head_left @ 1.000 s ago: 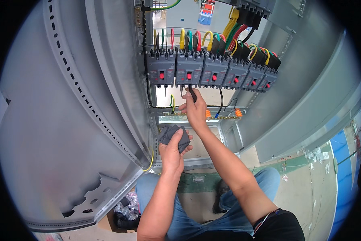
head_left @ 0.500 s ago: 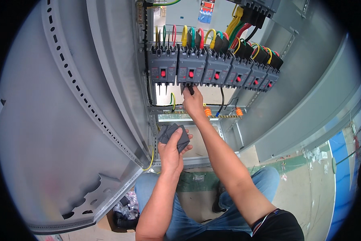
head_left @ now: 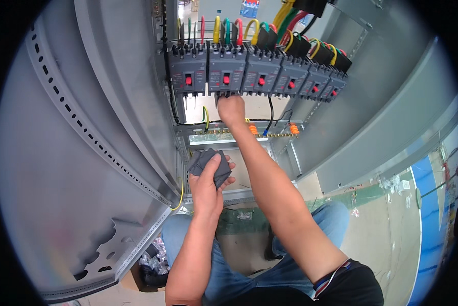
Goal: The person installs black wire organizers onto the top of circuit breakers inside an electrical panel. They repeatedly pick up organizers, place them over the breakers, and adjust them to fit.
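We hold our left hand (head_left: 207,186) low inside the open grey cabinet (head_left: 111,102), its fingers (head_left: 214,166) curled and pinching a dark grey plastic cover piece (head_left: 208,166), thumb pressed over its top. Our right hand (head_left: 231,108) reaches up to the underside of the second circuit breaker (head_left: 227,75) in the row of grey breakers with red toggles (head_left: 259,79); its fingers are closed together against the breaker's lower edge, but we cannot tell what they pinch there. Coloured cables (head_left: 229,28) loop in above the row. A brass terminal bar with orange end supports (head_left: 269,132) lies just below our right wrist.
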Motion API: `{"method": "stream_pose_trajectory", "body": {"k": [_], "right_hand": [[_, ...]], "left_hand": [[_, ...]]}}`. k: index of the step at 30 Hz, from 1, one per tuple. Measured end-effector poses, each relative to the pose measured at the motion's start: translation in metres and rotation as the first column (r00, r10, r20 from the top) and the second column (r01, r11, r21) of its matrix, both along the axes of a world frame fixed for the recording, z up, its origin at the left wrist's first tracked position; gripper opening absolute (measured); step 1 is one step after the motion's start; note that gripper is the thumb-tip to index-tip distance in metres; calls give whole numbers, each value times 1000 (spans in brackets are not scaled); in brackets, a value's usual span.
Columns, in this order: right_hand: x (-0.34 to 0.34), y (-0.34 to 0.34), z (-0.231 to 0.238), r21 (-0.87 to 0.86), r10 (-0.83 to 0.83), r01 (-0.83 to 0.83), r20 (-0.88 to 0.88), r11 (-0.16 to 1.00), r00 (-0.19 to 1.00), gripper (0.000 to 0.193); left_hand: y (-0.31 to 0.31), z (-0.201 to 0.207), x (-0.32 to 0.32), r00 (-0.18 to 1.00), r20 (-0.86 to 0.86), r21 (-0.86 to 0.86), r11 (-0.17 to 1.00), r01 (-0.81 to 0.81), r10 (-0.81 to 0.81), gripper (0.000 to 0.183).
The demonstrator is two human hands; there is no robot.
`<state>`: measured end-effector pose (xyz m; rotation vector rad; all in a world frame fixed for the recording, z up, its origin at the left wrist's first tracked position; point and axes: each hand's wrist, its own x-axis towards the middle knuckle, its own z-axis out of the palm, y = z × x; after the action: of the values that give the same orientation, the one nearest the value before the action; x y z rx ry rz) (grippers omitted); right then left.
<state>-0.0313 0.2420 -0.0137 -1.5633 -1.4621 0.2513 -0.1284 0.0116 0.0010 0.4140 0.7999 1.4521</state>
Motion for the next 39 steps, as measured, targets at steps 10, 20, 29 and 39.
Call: {"method": "stream_pose_trajectory", "body": {"k": [10,20,29,39], "right_hand": [[73,-162,35,-269,637,-776,-453,570,624,50],[84,-199,23,33,610,-616,-187,787,770,33],[115,-189,12,-63,445,-742,-765,667,465,28],[118,-190,14,-26,465,-759,-776,650,425,26]], "left_hand": [[-2,0,6,998,-66,1,1000,0,0,57],[-2,2,27,1000,-16,-98,995,18,-20,65],[7,-7,30,987,-17,12,987,162,-162,53],[2,4,28,982,-109,92,982,163,-152,34]]}}
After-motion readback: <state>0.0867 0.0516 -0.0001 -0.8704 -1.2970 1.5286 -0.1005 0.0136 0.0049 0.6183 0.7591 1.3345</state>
